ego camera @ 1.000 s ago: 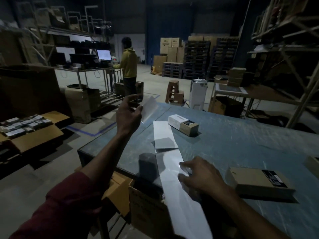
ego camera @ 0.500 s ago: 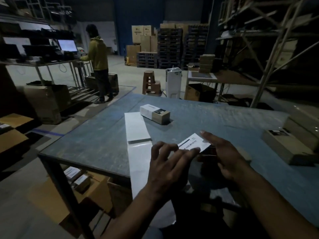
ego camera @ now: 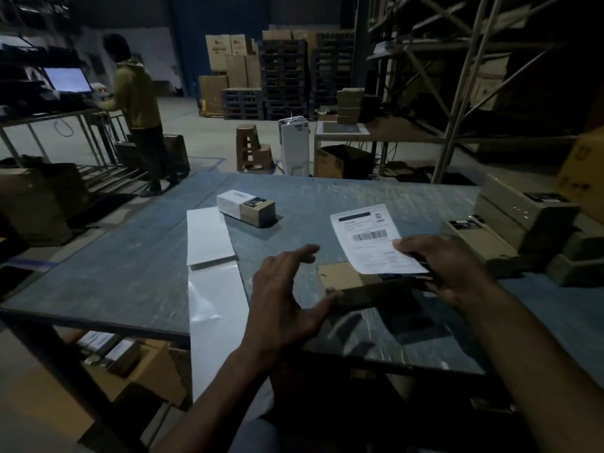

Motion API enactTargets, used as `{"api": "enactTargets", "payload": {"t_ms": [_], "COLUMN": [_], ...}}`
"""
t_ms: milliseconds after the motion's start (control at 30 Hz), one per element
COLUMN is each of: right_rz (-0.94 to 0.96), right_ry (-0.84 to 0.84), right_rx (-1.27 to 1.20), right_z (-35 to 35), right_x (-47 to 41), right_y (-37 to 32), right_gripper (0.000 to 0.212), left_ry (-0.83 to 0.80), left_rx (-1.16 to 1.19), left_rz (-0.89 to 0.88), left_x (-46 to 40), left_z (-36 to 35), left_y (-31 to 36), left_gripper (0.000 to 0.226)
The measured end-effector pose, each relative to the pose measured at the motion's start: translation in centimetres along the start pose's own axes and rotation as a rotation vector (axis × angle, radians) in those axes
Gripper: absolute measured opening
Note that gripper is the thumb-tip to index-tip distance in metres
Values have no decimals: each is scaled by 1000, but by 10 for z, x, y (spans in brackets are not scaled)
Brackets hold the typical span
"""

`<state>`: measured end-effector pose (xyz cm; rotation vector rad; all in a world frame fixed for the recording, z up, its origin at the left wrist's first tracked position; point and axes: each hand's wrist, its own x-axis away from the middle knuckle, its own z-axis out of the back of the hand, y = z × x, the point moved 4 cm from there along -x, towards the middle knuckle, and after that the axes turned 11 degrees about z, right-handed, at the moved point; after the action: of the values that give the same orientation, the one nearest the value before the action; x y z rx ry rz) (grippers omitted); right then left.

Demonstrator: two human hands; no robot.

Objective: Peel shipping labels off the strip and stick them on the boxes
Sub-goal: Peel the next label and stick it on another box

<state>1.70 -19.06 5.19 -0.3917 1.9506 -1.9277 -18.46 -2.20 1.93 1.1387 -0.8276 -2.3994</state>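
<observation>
My right hand (ego camera: 457,273) pinches a white shipping label (ego camera: 369,238) with a barcode by its near right corner, holding it above a flat brown box (ego camera: 343,277) on the grey table (ego camera: 130,273). My left hand (ego camera: 287,295) has its fingers spread, with the thumb against the box's near left edge. The white label strip (ego camera: 212,282) runs from the table's middle over the near edge. A small white and brown box (ego camera: 246,207) lies beyond the strip.
More brown boxes (ego camera: 510,220) are stacked at the table's right side. A person in a yellow top (ego camera: 137,103) stands at a bench far left. Open cartons (ego camera: 124,358) sit under the table. Metal racking (ego camera: 457,93) rises at the right.
The label passed from my left hand to my right hand and now faces up over a flat brown box. My left hand let go and dropped to the box's edge.
</observation>
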Motion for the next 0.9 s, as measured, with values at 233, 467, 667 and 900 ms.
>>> {"api": "enactTargets", "payload": {"t_ms": [233,467,667,900], "right_rz": [-101,-103,-78,-54], "right_ry": [-7,-36,-35,-50], "right_rx": [5,32,32,8], "right_z": [18,-4,-4,-9], "right_x": [-9,2,-3,2], "right_y": [9,38,47,53], "right_gripper": [11,7,5,9], "left_ry": [-541,-495,-407,-367], "left_rx": [-9,178,243,328], "left_rz": [425,408,350,362], "left_x": [-41,-39,-29,-19], "left_z": [-48,-62,-55,-53], "left_y": [-38,-51,-45,-39], "left_gripper": [133,134,134,142]}}
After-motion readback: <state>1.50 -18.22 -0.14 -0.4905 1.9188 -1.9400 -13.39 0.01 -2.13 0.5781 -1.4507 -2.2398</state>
